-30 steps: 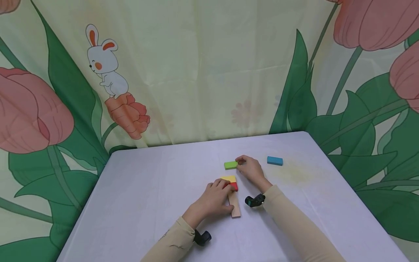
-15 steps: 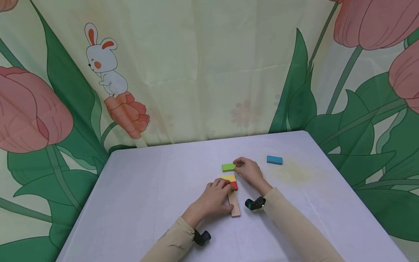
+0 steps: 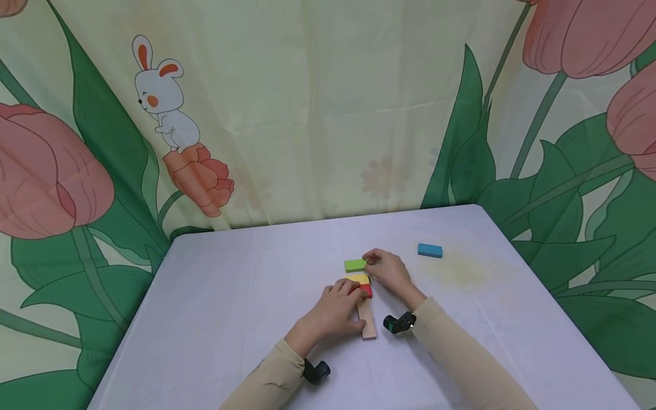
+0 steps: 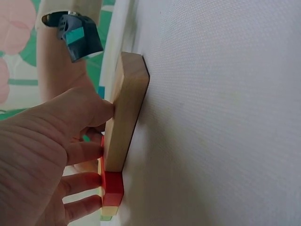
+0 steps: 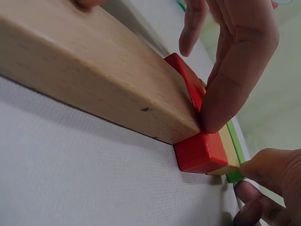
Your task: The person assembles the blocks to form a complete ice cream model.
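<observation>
A natural wooden block (image 3: 368, 326), a red block (image 3: 367, 292) and a yellow block (image 3: 359, 279) lie end to end in a row on the white table (image 3: 230, 296). My left hand (image 3: 335, 312) arches over this row. Its thumb touches the wooden block (image 4: 124, 113), and a fingertip (image 5: 225, 89) reaches over to the far side of the red block (image 5: 200, 153). My right hand (image 3: 385, 270) pinches a green block (image 3: 355, 265) by its right end, just beyond the yellow block (image 5: 227, 153). Only a sliver of the green block (image 5: 236, 157) shows in the right wrist view.
A blue block (image 3: 429, 250) lies alone on the table to the right of the hands. A faint yellowish stain (image 3: 461, 273) marks the cloth near it. A flower-printed curtain (image 3: 307, 114) hangs behind the table.
My right hand has slid the green block left and nearer, up close to the yellow block. The left hand and the row of blocks have stayed put.
</observation>
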The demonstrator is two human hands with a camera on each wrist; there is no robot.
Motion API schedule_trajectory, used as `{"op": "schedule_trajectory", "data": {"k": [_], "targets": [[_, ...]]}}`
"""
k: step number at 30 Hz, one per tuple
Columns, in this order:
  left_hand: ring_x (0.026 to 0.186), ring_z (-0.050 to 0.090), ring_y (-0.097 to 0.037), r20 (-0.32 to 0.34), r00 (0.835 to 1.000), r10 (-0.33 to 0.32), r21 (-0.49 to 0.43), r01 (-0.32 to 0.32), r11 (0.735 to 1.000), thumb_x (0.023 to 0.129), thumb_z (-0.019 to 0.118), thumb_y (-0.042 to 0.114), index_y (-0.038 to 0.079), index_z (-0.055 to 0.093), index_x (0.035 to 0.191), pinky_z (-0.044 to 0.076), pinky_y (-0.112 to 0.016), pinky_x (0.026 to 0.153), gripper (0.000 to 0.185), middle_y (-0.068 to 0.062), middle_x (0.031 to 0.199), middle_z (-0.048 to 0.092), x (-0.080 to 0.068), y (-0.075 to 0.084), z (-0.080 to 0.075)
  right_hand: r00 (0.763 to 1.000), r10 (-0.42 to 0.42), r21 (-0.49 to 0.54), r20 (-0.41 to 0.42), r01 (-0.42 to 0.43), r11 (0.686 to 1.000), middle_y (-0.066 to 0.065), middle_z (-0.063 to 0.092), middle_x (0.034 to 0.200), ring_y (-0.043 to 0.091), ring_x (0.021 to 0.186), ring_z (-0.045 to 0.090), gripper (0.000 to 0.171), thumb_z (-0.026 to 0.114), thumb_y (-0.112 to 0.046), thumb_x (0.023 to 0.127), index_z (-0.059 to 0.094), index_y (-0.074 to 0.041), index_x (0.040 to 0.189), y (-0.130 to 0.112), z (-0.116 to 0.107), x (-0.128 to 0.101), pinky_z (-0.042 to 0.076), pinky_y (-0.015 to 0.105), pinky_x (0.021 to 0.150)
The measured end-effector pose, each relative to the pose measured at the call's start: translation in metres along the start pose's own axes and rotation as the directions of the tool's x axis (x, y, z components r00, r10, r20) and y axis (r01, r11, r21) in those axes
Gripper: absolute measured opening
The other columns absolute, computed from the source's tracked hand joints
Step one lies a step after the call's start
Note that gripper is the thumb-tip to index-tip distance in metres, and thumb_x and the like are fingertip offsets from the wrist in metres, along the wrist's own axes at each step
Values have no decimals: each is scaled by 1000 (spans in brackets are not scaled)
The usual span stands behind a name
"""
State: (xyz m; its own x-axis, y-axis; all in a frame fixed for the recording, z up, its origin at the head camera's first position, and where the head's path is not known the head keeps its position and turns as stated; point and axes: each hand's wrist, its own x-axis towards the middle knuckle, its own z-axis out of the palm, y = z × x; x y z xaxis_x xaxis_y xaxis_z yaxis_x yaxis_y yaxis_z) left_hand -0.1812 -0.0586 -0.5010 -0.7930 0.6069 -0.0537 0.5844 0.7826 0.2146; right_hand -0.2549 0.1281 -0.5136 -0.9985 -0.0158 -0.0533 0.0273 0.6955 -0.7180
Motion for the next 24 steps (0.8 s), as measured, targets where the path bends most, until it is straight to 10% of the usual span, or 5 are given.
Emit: {"op": "schedule_trajectory", "data": {"k": [24], "targets": [[140,43,-22,6,1000,-3,-20,3,1000,90,75,46,25,60,137,44,-49,109,54,-1,143,53,-2,2,-4,1000,2,-21,-6,-2,1000,4,74,109,22,100,65,28,70,-24,93,73,-16,120,-4,1,-8,52,44,91]]}}
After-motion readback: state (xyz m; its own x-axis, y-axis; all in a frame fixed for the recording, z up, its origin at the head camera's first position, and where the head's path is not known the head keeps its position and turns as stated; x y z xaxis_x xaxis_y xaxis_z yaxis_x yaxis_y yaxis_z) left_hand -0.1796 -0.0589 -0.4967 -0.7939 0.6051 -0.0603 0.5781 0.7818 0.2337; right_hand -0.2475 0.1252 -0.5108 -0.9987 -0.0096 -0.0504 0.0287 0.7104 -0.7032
